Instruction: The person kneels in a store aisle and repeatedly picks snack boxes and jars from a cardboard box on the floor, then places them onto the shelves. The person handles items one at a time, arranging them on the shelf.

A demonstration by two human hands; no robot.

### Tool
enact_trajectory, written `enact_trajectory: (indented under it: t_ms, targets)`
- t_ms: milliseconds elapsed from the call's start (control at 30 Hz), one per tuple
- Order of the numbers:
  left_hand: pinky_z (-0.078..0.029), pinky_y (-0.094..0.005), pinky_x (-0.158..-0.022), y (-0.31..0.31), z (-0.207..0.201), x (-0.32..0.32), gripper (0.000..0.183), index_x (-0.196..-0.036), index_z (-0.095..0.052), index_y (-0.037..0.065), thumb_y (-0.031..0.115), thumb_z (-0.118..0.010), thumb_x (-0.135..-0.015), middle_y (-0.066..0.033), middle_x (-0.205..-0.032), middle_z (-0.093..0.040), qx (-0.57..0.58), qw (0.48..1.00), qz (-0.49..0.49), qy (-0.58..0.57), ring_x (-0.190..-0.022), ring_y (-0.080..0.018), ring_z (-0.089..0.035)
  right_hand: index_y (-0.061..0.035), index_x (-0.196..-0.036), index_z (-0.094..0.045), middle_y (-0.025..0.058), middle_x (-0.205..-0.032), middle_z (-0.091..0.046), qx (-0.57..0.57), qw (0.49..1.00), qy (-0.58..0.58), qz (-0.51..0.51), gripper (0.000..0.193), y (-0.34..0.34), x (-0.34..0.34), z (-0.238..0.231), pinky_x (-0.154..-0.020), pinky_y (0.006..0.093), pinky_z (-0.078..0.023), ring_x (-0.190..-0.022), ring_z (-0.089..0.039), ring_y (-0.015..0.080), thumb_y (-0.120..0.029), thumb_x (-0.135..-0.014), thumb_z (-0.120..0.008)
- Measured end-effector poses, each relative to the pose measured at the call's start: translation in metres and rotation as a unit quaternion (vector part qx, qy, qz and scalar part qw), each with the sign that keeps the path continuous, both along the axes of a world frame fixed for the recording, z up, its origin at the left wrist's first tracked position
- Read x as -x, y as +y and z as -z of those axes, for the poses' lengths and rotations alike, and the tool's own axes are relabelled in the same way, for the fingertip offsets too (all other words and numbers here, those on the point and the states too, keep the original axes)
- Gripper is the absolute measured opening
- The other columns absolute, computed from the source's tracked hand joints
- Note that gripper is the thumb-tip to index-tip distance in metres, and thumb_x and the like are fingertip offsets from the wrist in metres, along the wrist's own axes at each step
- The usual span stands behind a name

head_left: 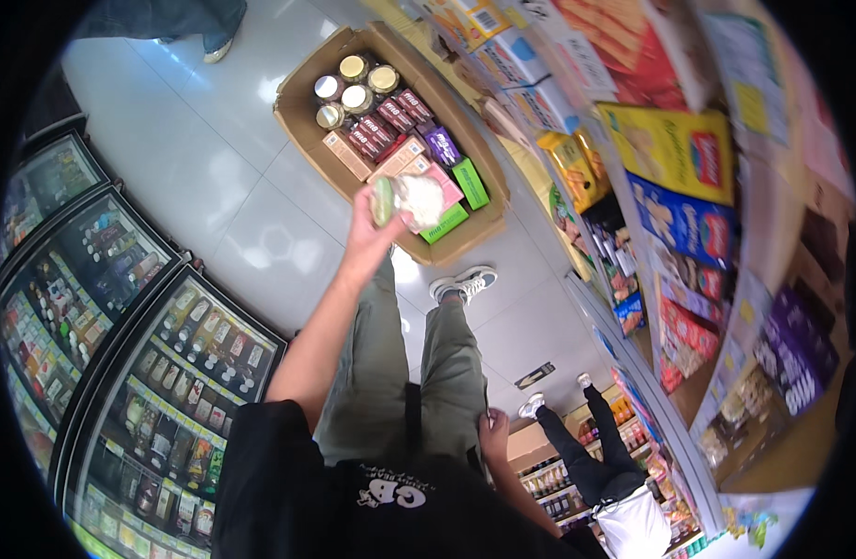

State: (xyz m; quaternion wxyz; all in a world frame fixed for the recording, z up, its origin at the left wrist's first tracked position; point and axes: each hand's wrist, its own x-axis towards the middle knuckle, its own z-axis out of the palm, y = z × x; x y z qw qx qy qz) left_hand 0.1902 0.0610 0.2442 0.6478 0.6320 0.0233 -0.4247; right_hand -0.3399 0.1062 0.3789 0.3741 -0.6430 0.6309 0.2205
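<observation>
My left hand is closed around a clear jar with a green lid and pale contents. It holds the jar over the near end of an open cardboard box on the floor. Jars with gold and white lids stand at the box's far end. Dark red packs, orange-pink cartons, a purple pack and green packs fill the rest. Low beside my thigh, my right hand has its fingers curled; what is in them, if anything, is too small to make out.
Glass-fronted coolers with bottles line the left. Shelves of bagged snacks rise close on the right. Behind me another person in dark trousers stands near more shelves. Another person's leg shows at the far left.
</observation>
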Motion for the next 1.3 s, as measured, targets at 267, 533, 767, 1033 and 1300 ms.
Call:
enact_trajectory:
  t_ms: [267, 533, 767, 1033, 1300]
  targets:
    - [-0.031, -0.0404, -0.125, -0.037, -0.188, 0.103, 0.087, -0.164, -0.031, 0.012, 0.023, -0.08, -0.093, -0.01, -0.167, -0.033, 0.272, 0.916, 0.207, 0.211, -0.157, -0.025, -0.03, -0.0032, -0.147, -0.048, 0.0181, -0.142, -0.06, -0.174, 0.907, -0.227, 0.31, 0.048, -0.096, -0.072, -0.077, -0.114, 0.0446, -0.05, -0.131, -0.063, 0.0321, -0.037, -0.113, -0.055]
    - [-0.031, -0.0386, -0.126, -0.104, -0.322, 0.137, 0.094, -0.166, -0.033, 0.007, 0.022, -0.084, -0.088, -0.009, -0.161, -0.042, 0.346, 0.798, 0.467, 0.16, -0.152, -0.021, -0.038, -0.0076, -0.169, -0.015, 0.0245, -0.16, -0.047, -0.28, 0.723, -0.515, 0.366, 0.096, -0.172, -0.126, -0.246, -0.11, 0.0567, -0.053, -0.137, -0.058, 0.0495, -0.073, -0.105, -0.044]
    - [-0.038, -0.0379, -0.121, -0.156, -0.435, 0.17, 0.097, -0.163, -0.041, 0.01, 0.015, -0.088, -0.079, -0.0097, -0.148, -0.05, 0.343, 0.684, 0.644, 0.004, -0.142, -0.0227, -0.048, -0.0064, -0.169, -0.016, 0.0267, -0.161, -0.044, -0.273, 0.63, -0.665, 0.296, 0.114, -0.168, -0.083, -0.31, -0.109, 0.057, -0.055, -0.138, -0.055, 0.0526, -0.086, -0.094, -0.048]
    - [-0.038, -0.0439, -0.122, -0.196, -0.533, 0.245, 0.11, -0.166, -0.037, 0.011, 0.029, -0.092, -0.072, -0.0138, -0.146, -0.049, 0.367, 0.515, 0.727, -0.267, -0.14, -0.0315, -0.049, -0.0111, -0.167, -0.028, 0.0139, -0.159, -0.05, -0.181, 0.486, -0.797, 0.309, 0.095, -0.154, -0.037, -0.315, -0.11, 0.0517, -0.056, -0.138, -0.06, 0.0336, -0.067, -0.099, -0.064]
    - [-0.034, -0.0425, -0.125, -0.191, -0.534, 0.33, 0.102, -0.165, -0.032, 0.006, 0.026, -0.09, -0.083, -0.0141, -0.157, -0.045, 0.312, 0.735, 0.597, -0.08, -0.148, -0.0269, -0.044, -0.011, -0.161, -0.021, 0.0108, -0.158, -0.037, 0.308, 0.537, -0.72, 0.314, 0.105, -0.172, -0.034, -0.343, -0.122, 0.0474, -0.039, -0.148, -0.041, 0.0273, -0.016, -0.084, -0.093]
